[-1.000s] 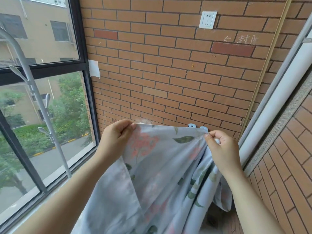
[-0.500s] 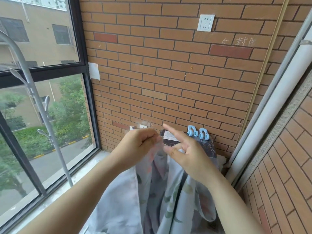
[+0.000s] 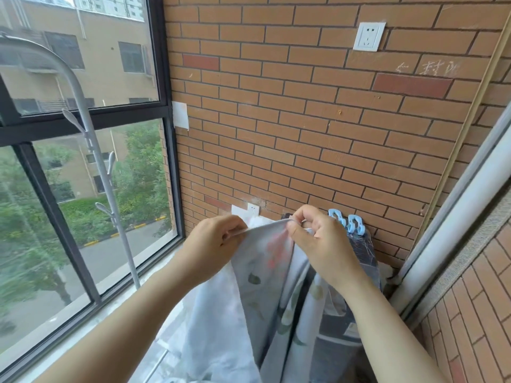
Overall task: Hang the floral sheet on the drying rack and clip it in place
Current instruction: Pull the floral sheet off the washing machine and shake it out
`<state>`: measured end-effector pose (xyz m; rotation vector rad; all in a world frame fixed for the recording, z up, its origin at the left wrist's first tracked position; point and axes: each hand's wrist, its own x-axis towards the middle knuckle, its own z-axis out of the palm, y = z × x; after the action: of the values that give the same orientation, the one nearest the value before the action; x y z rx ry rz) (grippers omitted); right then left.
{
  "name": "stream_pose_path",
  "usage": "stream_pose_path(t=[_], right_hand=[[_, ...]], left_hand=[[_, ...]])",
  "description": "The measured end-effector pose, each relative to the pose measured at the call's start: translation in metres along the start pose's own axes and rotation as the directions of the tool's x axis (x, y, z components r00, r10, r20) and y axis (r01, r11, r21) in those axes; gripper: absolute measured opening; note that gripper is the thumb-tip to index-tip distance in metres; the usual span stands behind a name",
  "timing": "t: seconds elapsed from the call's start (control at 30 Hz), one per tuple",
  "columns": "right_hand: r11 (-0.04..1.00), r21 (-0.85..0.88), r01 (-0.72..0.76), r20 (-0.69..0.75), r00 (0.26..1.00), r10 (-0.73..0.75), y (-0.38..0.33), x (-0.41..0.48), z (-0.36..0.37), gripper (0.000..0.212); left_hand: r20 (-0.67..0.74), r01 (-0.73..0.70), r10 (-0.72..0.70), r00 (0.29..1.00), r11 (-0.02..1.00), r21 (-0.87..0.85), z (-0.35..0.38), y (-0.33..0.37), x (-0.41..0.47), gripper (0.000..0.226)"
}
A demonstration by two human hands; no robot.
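Observation:
The floral sheet, pale blue-white with green leaves and pink flowers, hangs down between my arms. My left hand pinches its top edge on the left. My right hand pinches the same edge a short way to the right, so a short stretch is pulled taut between them. Two light blue clips sit just right of my right hand, on top of a dark upright board against the wall. The grey metal drying rack pole with short pegs stands at the left by the window.
A brick wall with a white socket is straight ahead. A large black-framed window fills the left side, with a pale sill below. A white pipe and sliding door frame run up the right. More brick wall is at far right.
My hands moved together from a wide spread to a close grip on the top edge. My right hand, open half a second ago, has closed on the sheet again.

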<state>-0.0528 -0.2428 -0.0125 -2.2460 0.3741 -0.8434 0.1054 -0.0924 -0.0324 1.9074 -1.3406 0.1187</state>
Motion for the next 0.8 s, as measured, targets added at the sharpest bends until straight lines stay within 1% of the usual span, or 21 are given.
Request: stream_pose_path(t=[0.1, 0.17, 0.33, 0.47, 0.57, 0.7, 0.8], right_hand=[[1.000, -0.016, 0.009, -0.086, 0.996, -0.011, 0.001, 0.006, -0.010, 0.022], [1.000, -0.028, -0.012, -0.138, 0.990, 0.008, 0.005, 0.010, -0.018, 0.023], [0.998, -0.056, -0.025, -0.200, 0.980, 0.013, 0.020, 0.013, -0.031, 0.024], [0.997, -0.069, -0.041, -0.248, 0.968, 0.023, 0.028, 0.010, -0.039, 0.025], [0.996, -0.071, -0.058, -0.283, 0.958, 0.035, 0.033, 0.010, -0.044, 0.023], [0.994, -0.077, -0.076, -0.354, 0.934, 0.044, 0.036, 0.017, -0.053, 0.018], [0.993, -0.090, -0.075, -0.396, 0.917, 0.033, 0.034, 0.024, -0.065, 0.017]], left_hand=[[-0.027, 0.080, -0.079, 0.997, 0.996, 0.034, -0.002, -0.022, -0.007, 0.015], [-0.041, 0.104, -0.103, 0.994, 0.994, 0.026, -0.005, -0.030, -0.007, 0.014], [-0.057, 0.125, -0.122, 0.991, 0.991, 0.055, -0.010, -0.042, -0.004, 0.015], [-0.053, 0.144, -0.141, 0.989, 0.987, 0.066, -0.008, -0.048, -0.001, 0.024], [-0.034, 0.139, -0.135, 0.990, 0.982, 0.126, -0.004, -0.054, 0.001, 0.029], [-0.029, 0.150, -0.147, 0.989, 0.978, 0.148, -0.002, -0.066, -0.005, 0.023], [-0.073, 0.139, -0.128, 0.989, 0.973, 0.183, -0.006, -0.066, 0.002, 0.021]])
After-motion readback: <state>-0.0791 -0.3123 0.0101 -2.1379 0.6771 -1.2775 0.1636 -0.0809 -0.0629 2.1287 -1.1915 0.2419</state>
